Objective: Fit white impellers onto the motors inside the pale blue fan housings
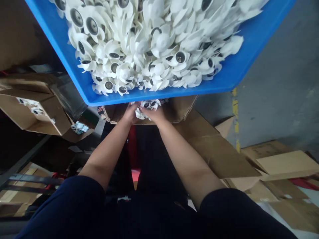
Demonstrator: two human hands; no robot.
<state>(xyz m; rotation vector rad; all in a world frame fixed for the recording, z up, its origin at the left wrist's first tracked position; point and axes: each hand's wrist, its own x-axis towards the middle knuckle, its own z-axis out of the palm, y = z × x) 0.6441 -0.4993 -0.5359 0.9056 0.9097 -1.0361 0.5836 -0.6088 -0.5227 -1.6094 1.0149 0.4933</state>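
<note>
Being clasped by the left hand (131, 113) and right hand (154, 115) at 12 o'clock, a few white fan blades (147, 108) are held beside a blue tub (199, 87) heaped with many more.

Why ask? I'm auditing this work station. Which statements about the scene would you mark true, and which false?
The blue plastic crate is heaped with white plastic fan impellers with dark hubs. True.

Only the right hand touches the white impeller below the crate. False: the left hand holds it too.

An open brown cardboard box at the left of the view holds a few white impellers. True.

A yellow strip lies across the crate's contents. False: the yellow strip runs along the grey surface to the right of the crate.
</note>
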